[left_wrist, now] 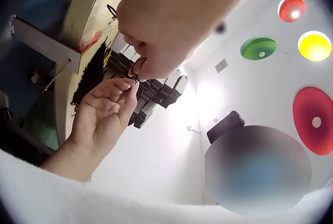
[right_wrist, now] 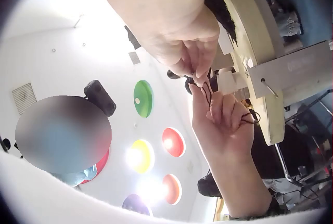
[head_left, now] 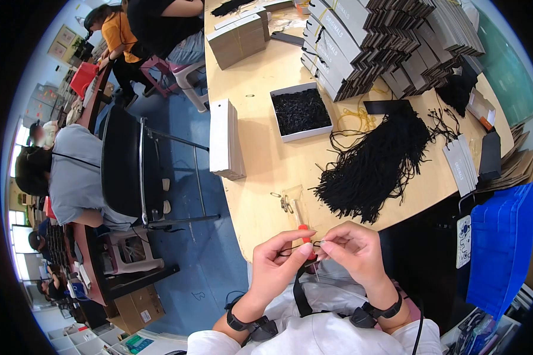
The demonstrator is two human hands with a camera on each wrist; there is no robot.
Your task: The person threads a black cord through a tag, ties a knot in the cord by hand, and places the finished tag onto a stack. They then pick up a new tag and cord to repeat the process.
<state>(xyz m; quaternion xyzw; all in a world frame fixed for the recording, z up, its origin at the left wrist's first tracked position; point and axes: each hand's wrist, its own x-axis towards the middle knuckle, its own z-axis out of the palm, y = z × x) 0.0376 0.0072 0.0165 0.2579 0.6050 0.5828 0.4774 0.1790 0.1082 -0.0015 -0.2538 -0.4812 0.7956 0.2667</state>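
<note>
Both your hands pinch the black cord (right_wrist: pixel 210 97) at their fingertips by the table's (head_left: pixel 249 204) near edge; it runs crosswise between left hand (head_left: pixel 278 263) and right hand (head_left: pixel 356 253), neither clearly nearer.

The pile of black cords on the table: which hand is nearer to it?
Right. The right hand is just short of the pile; the left hand is farther away, off to its left.
</note>
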